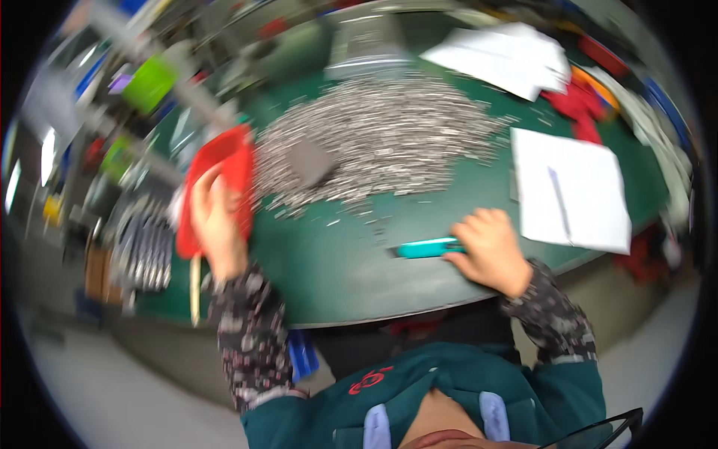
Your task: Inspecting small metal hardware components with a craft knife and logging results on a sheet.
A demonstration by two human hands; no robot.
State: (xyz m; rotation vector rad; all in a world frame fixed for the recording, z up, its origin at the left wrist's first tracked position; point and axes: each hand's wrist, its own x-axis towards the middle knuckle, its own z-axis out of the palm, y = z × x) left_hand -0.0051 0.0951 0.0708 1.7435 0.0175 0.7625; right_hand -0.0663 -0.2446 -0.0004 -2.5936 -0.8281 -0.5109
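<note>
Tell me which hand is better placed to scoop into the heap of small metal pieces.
Probably the left hand: it grips the red scoop right at the edge of the metal pieces. The right hand rests nearer the body on a teal tool.

A grey rectangular carton (366, 46) stands at the far edge of the green tabletop (336, 262), behind the heap of small metal pieces (381, 138), blurred so its faces cannot be made out. No labels, signs or screens can be told apart in the smeared clutter around the tabletop.
</note>
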